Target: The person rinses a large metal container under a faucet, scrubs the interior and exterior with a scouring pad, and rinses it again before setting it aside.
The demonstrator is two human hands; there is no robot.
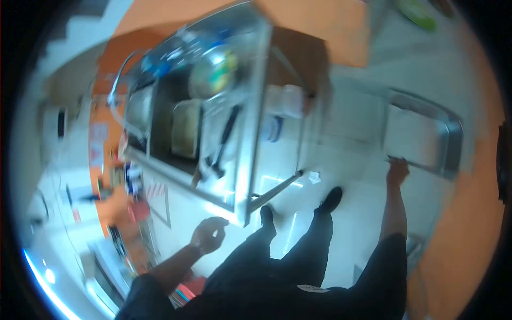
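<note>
The view is blurred and tilted, looking down past my dark trousers and black shoes (332, 199) onto a pale floor. My left hand (209, 233) hangs loosely curled near the corner of a steel sink counter (246, 160), with nothing visible in it. My right hand (397, 172) reaches out and touches the near edge of a steel tray-like surface (448, 140); whether it grips the edge I cannot tell. On the counter lies a long dark-handled tool (224, 141).
The sink holds basins, a faucet (118, 80) and a metal bowl with something yellow-green (216, 72). A white container (285, 101) sits under the counter. Orange walls lie beyond. Cluttered shelves with small items stand at the left (125, 186).
</note>
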